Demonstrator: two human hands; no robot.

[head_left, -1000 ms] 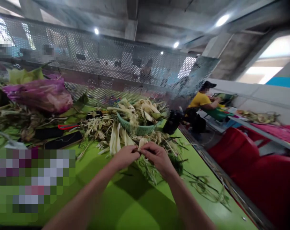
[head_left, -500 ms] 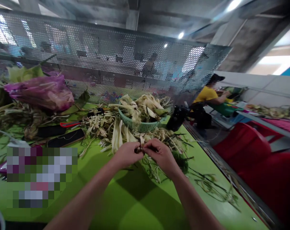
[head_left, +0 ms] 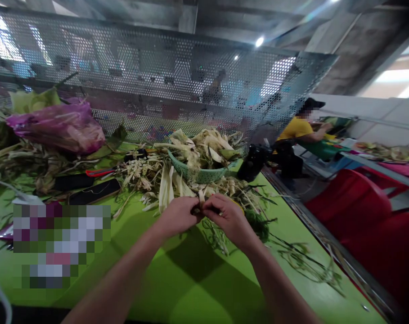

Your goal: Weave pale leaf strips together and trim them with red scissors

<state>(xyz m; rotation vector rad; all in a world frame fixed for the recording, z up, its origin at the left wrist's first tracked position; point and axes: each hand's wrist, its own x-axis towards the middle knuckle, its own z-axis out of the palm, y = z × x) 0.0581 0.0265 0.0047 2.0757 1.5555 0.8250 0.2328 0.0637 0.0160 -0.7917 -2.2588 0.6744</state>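
Above the green tabletop (head_left: 191, 297), my left hand (head_left: 179, 215) and my right hand (head_left: 227, 218) meet fingertip to fingertip. Both are closed in a pinch on a small pale strip of dried husk (head_left: 201, 196), whose upper end sticks up between them. Its lower part is hidden by my fingers. Just beyond the hands, long cream husk pieces (head_left: 166, 186) lie beside a green plastic basket (head_left: 204, 174) heaped with dried husks (head_left: 213, 141). A dark green bundle of fibre (head_left: 259, 225) sits right of my right hand, and thin green strands (head_left: 217, 238) lie under it.
At left are a red-handled tool (head_left: 99, 172), a dark flat case (head_left: 94, 192) and a pink plastic bag (head_left: 60, 126). A black object (head_left: 253, 162) stands right of the basket. A perforated metal screen (head_left: 140, 85) rises behind. A person in yellow (head_left: 297, 128) sits beyond red chairs (head_left: 349, 198).
My hands stay pinched together on the husk strip, with only slight finger movement. The whole view has shifted a little, so the surroundings on the right appear further right.
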